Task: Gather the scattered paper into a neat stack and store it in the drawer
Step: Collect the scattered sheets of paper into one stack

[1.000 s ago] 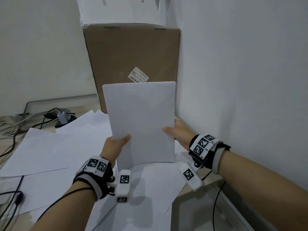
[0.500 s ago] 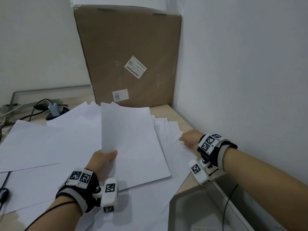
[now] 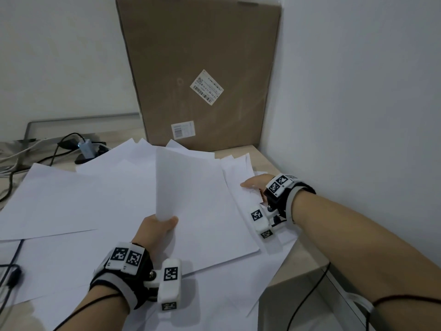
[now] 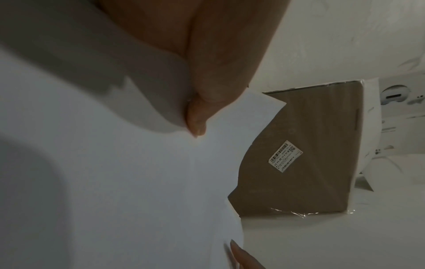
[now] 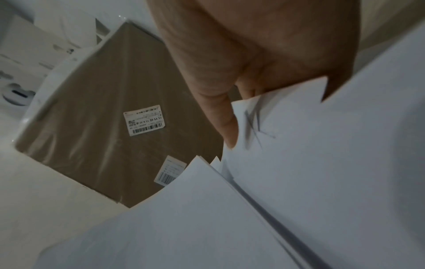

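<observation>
Many white sheets [image 3: 59, 199] lie scattered over the wooden desk [image 3: 262, 158]. My left hand [image 3: 162, 223] grips the near left corner of a gathered paper stack [image 3: 202, 206]; that edge is lifted while the rest lies on the other sheets. In the left wrist view my thumb [image 4: 207, 91] presses on the stack [image 4: 115, 182]. My right hand [image 3: 253, 185] is at the desk's right side, holding a few loose sheets [image 5: 322, 163] with its thumb [image 5: 220, 118] on top and its fingers hidden beneath. What looks like an open grey drawer [image 3: 298, 306] shows below the desk's right end.
A tall cardboard box [image 3: 202, 56] stands against the back of the desk, wrapped in clear film. A white wall [image 3: 358, 115] runs close along the right. Cables and an adapter [image 3: 83, 146] lie at the back left; another cable [image 3: 12, 275] lies at the left edge.
The stack, held upright by both hands a second ago, has come down onto the desk. My right hand let go of it and moved right to the loose sheets. The left hand still holds it.
</observation>
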Demonstrator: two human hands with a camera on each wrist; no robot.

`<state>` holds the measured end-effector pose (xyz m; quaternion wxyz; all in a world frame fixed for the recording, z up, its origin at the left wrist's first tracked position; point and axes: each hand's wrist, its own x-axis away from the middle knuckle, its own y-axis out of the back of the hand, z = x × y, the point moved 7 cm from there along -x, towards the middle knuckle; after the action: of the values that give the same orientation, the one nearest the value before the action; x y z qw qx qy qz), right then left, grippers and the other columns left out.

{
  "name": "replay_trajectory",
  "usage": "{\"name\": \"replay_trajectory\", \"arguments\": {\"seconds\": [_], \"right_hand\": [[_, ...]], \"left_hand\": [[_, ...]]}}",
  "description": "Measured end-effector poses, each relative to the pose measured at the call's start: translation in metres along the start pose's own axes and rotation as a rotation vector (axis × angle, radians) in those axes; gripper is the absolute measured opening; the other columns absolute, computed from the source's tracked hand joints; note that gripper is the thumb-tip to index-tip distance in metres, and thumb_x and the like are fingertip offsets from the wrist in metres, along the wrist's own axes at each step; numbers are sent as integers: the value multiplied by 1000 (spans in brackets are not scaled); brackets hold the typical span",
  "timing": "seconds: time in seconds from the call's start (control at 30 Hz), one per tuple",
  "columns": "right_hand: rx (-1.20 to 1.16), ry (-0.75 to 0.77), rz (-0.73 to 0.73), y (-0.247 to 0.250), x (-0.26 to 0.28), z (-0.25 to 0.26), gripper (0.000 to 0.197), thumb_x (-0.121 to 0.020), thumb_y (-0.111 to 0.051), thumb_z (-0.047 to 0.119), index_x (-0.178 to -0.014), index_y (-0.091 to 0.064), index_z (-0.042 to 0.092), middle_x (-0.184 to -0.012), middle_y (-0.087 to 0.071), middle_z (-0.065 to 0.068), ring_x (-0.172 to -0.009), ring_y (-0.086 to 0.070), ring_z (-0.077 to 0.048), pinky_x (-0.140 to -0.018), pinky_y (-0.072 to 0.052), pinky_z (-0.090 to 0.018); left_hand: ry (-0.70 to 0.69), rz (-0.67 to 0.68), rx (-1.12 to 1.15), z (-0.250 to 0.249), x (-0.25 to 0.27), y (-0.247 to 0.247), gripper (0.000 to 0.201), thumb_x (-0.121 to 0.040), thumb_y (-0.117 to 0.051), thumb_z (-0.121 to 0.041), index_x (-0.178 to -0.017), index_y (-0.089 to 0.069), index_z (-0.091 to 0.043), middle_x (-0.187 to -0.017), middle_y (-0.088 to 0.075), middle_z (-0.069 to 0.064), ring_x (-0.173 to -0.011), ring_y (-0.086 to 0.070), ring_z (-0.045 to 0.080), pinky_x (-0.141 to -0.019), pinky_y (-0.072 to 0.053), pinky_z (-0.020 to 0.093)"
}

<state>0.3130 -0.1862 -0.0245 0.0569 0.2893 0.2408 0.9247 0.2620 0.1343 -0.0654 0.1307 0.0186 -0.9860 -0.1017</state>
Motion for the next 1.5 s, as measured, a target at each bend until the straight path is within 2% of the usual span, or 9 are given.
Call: {"name": "replay_trajectory", "arguments": {"seconds": [0.13, 0.3, 0.43, 0.57, 0.77, 1.0, 1.27, 1.43, 1.5], "right_hand": [[286, 11, -116, 9, -15, 9, 45, -66, -76, 48, -91, -60, 15, -109, -67, -8, -98, -65, -29, -94, -51, -41], [345, 55, -222, 17, -3, 11, 59, -85, -67, 34, -134, -47, 8, -132, -55, -11, -117, -54, -31, -93, -47, -36], [207, 154, -304, 46, 0, 10, 40, -88, -61, 20, -124, -56, 3, -124, -60, -13, -113, -57, -33, -95, -48, -36], [102, 285, -488, 75, 20, 14, 22, -90, -53, 11, -104, -64, -3, -92, -61, -16, -86, -61, -32, -73, -50, -34], [-111, 517, -811, 170, 104, 38, 21, -93, -47, 8, -108, -56, -3, -109, -61, -20, -97, -60, -34, -76, -48, -35], [-185, 652, -889, 169, 128, 44, 23, -96, -45, 7, -114, -57, 0, -114, -63, -16, -105, -59, -30, -86, -44, -31], [-564, 619, -913, 172, 144, 39, 14, -90, -45, 6, -91, -58, 12, -89, -59, -5, -79, -54, -23, -70, -42, -27], [-688, 606, -907, 163, 150, 42, 20, -86, -44, 4, -72, -52, 15, -69, -53, 1, -63, -48, -19, -64, -41, -28], [-701, 613, -899, 158, 155, 52, 17, -84, -45, 4, -75, -56, 12, -73, -57, -2, -66, -51, -21, -65, -44, -32]], "left_hand": [[0, 10, -17, 3, -4, 2, 19, -88, -67, -17, -78, -58, -4, -69, -56, 10, -66, -49, 24, -68, -40, 34], [-6, 22, -45, 2, -6, 3, 18, -87, -67, -18, -83, -60, -3, -80, -61, 14, -76, -54, 28, -75, -45, 37], [-4, 21, -62, 5, -7, 4, 16, -88, -67, -18, -83, -59, -5, -84, -62, 15, -80, -56, 30, -80, -47, 41], [47, 25, -65, 14, -4, 8, 17, -87, -68, -16, -84, -59, -2, -85, -61, 18, -81, -56, 31, -82, -47, 44], [-23, 32, -75, -26, 15, 0, 39, -69, -72, -31, -87, -61, 3, -78, -62, 17, -75, -56, 29, -75, -45, 41], [73, 69, -65, 13, -11, 3, 40, -87, -67, -22, -113, -59, 7, -105, -67, 27, -99, -64, 43, -96, -47, 58], [99, 56, 65, 10, 25, -8, 24, -94, -60, -16, -106, -60, 4, -108, -65, 30, -105, -61, 46, -96, -47, 53], [86, 57, 95, 43, -6, -10, 76, -52, -73, -48, -110, -61, -1, -106, -69, 22, -101, -64, 42, -97, -46, 58], [93, 79, 107, 47, -10, -11, 77, -50, -72, -48, -110, -61, -1, -106, -69, 22, -101, -64, 42, -98, -46, 58]]}}
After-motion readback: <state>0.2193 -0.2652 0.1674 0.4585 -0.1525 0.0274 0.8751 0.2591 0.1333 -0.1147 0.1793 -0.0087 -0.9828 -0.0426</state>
